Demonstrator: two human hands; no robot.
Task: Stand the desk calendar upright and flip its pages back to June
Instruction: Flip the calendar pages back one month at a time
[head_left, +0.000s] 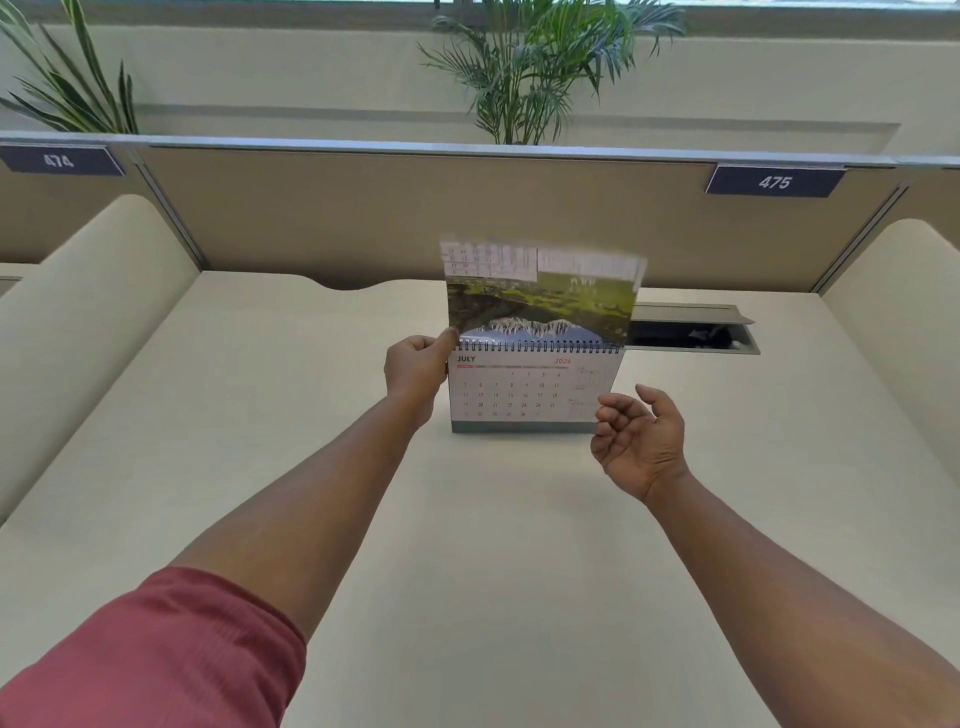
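The desk calendar (530, 395) stands upright on the cream desk (467, 545), its spiral binding on top and the JULY 2026 page facing me. One page (540, 291) stands raised above the binding, blurred, showing an upside-down landscape photo and a date grid. My left hand (415, 369) pinches the calendar's upper left corner at the base of that raised page. My right hand (641, 441) hovers just off the calendar's lower right corner, fingers loosely curled and apart, holding nothing.
A beige partition (363, 218) closes the desk's far side, with number plates 474 (60, 160) and 475 (774, 182). An open cable hatch (691, 332) lies right behind the calendar. Curved cream side dividers (78, 291) flank the desk. Palm plants stand beyond the partition.
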